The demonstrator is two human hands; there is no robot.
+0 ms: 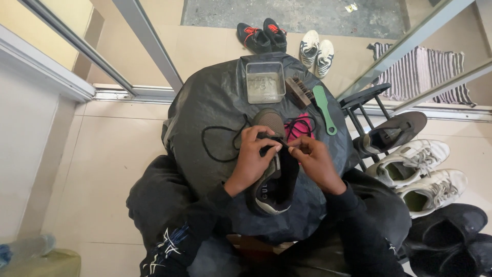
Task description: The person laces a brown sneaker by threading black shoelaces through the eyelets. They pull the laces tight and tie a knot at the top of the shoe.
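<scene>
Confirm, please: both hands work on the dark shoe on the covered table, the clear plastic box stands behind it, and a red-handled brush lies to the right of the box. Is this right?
Not quite. The head view shows the brush with a green handle, not red. The rest holds: left hand and right hand work on the dark shoe on the covered table, and the clear plastic box stands behind it.

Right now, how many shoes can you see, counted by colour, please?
Grey-brown shoes: 2, one held in the left hand and right hand, one on the rack
White shoes: 4
Black shoes with red laces: 2
Black shoes, lower right: 2
Total: 10
</scene>
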